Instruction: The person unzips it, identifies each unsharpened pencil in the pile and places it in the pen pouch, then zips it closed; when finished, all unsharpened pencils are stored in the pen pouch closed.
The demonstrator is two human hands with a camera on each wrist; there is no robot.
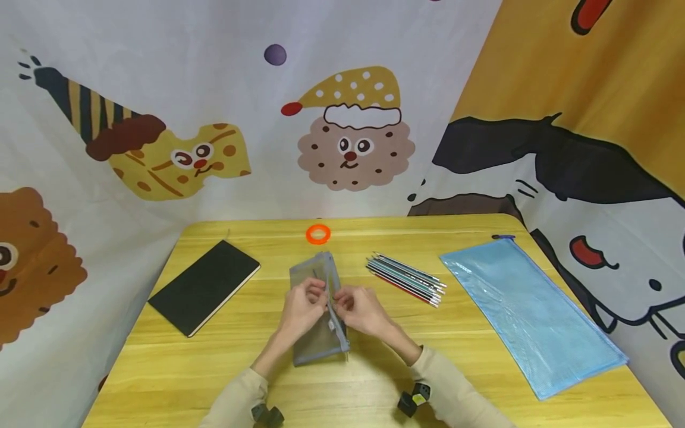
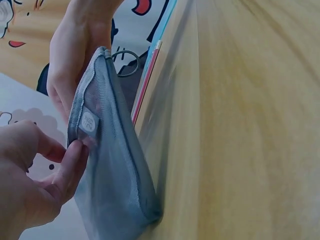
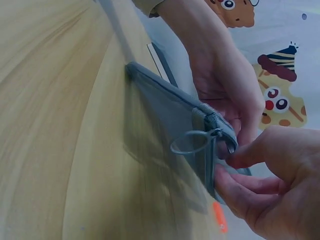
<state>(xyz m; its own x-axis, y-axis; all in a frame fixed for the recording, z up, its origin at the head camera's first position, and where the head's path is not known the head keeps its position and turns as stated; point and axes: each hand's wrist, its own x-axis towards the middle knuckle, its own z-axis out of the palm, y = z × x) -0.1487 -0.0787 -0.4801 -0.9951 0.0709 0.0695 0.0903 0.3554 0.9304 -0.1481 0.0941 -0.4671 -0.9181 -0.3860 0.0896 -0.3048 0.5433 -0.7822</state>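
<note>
A grey see-through mesh zipper pouch (image 1: pixel 313 348) stands tilted on the table between both hands. My left hand (image 1: pixel 304 306) pinches one edge of its zipper opening between thumb and fingers; in the left wrist view a small white label (image 2: pixel 89 121) shows just above the fingertips. The opposite edge is pinched by my right hand (image 1: pixel 364 310). The mouth of the pouch (image 3: pixel 165 102) looks parted in the right wrist view, where a thin grey loop hangs from the zipper's end. Whether anything lies inside cannot be made out.
Several pencils (image 1: pixel 407 279) lie bundled right of the pouch. Farther right is a large blue zipper bag (image 1: pixel 530 315). A black notebook (image 1: pixel 206 288) rests on the left. Behind the pouch lies an orange ring (image 1: pixel 318 242). A printed curtain (image 1: pixel 225 53) hangs beyond the wooden table (image 1: pixel 332 407).
</note>
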